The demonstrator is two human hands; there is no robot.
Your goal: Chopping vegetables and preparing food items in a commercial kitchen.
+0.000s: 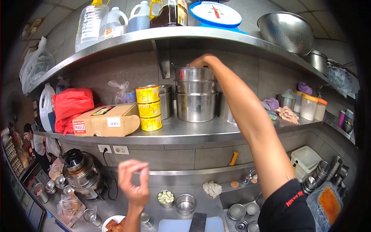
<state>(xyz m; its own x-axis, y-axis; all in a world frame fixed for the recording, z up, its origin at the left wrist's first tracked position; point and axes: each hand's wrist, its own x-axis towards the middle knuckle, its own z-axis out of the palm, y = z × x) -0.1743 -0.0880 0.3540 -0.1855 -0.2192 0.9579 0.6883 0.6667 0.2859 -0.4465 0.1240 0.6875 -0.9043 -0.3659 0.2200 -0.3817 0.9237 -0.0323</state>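
My right arm stretches up to the middle shelf, where my right hand (202, 60) reaches over the rim of the top steel pot (194, 74) in a nested stack. Its fingertips are hidden behind that rim, so a grip cannot be made out. Raised in front of the wall, my left hand (134, 179) is slightly blurred, with curled fingers apart from the thumb and nothing between them. Below it are a steel bowl of pale green cut pieces (166, 199), an empty steel bowl (185, 204) and a small can (146, 219). A dark-bladed cleaver (198, 222) lies across the white cutting board (171, 225).
Yellow cans (149, 108) and a cardboard box (105, 120) stand left of the pots. Overhead, the upper shelf (203, 31) carries a scale (216, 14) and a colander (285, 33). A sink (229, 200) lies lower right; another person (37, 145) stands far left.
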